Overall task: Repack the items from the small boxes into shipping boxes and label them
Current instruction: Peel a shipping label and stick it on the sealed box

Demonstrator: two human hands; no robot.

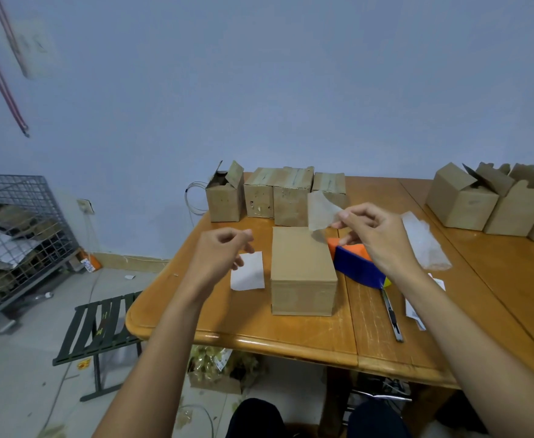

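A closed brown shipping box (pixel 302 267) lies flat on the wooden table (pixel 291 338) in front of me. My right hand (pixel 376 235) hovers above its far right corner and pinches a thin translucent sheet (pixel 321 211) that hangs over the box. My left hand (pixel 219 251) floats left of the box with loosely curled fingers, holding nothing I can see. A white label (pixel 249 273) lies on the table under it. Several small cardboard boxes (pixel 275 194) stand in a row at the back, the leftmost with raised flaps.
An orange and blue object (pixel 354 263) lies right of the box, with a utility knife (pixel 392 314) and clear plastic wrap (pixel 423 241) nearby. More open boxes (pixel 493 200) stand far right. A wire cage (pixel 16 235) and a green stool (pixel 101 330) sit on the floor at left.
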